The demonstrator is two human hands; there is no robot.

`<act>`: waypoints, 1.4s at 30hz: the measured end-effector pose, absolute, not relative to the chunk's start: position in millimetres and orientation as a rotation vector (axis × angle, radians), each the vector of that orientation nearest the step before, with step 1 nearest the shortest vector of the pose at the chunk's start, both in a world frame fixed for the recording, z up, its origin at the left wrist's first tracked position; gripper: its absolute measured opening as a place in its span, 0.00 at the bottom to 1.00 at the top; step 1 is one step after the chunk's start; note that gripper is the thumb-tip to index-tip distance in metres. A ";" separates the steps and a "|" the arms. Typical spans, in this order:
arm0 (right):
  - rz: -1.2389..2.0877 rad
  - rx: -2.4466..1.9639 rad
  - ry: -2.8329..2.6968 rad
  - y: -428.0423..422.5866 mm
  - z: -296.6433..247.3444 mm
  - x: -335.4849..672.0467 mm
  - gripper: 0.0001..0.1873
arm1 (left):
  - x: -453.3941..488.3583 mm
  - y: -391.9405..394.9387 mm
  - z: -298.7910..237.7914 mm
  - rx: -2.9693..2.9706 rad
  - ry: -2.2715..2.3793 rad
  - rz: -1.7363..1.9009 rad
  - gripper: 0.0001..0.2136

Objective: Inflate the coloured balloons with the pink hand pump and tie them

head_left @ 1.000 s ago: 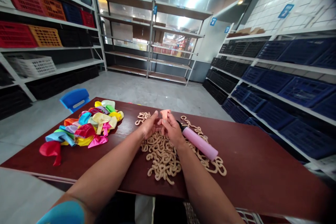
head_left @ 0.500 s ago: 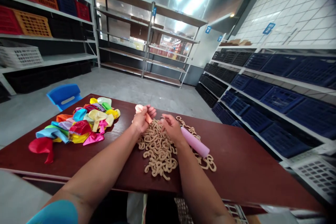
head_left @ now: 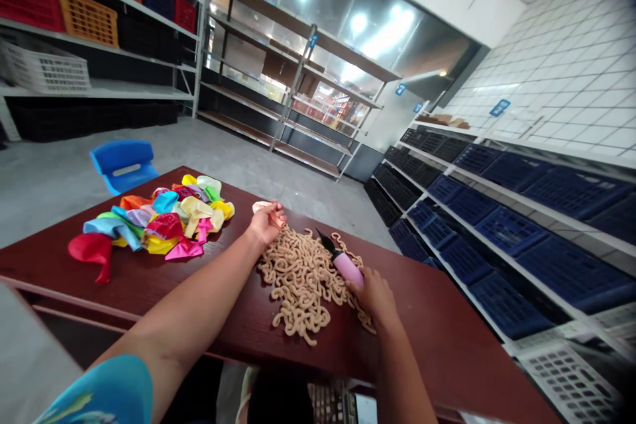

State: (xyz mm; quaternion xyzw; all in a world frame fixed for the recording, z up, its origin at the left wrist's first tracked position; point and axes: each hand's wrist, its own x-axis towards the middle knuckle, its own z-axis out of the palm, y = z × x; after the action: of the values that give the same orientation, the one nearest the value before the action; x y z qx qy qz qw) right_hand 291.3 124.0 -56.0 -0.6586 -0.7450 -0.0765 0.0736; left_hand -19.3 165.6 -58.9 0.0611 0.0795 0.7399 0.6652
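Dark-red counter [head_left: 427, 318]; crate shelving [head_left: 139, 89] at 2 sides | left grip [head_left: 268, 222] curled round peach balloon [head_left: 262, 206], beside tan coil pile [head_left: 298, 271] | right grip [head_left: 375, 293] round pink pump [head_left: 348, 267], its rear end inside

1. The scene is viewed from the head, above and behind the left hand [head_left: 267, 222] and right hand [head_left: 376, 294], facing forward and down.
2. Both grips are seen from near.
3. Shelves [head_left: 295, 83] well beyond them are shown slanted.
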 end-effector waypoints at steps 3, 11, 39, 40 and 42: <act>-0.201 -1.886 -2.191 113.6 -60.2 286.1 0.21 | -21.4 165.6 -59.8 0.129 0.162 1.678 0.06; -0.126 -1.399 -2.288 78.1 -56.3 266.6 0.23 | -28.0 166.0 -59.0 0.057 0.173 1.698 0.08; -0.302 -1.236 -2.361 101.6 -32.6 209.3 0.22 | -20.5 156.8 -45.9 0.066 0.238 1.742 0.06; -0.304 -1.217 -2.366 106.0 -31.3 206.9 0.22 | -22.0 156.6 -45.0 0.069 0.247 1.745 0.05; -0.310 -1.184 -2.370 116.3 -29.4 202.6 0.22 | -24.8 157.0 -44.4 0.080 0.259 1.751 0.05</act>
State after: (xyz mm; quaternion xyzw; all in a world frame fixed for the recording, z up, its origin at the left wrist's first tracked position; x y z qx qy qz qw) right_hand 202.6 116.3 -29.4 -0.4315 -0.8637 -0.1130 0.2347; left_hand -24.8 157.0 -44.4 0.0350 0.1132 0.7653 0.6327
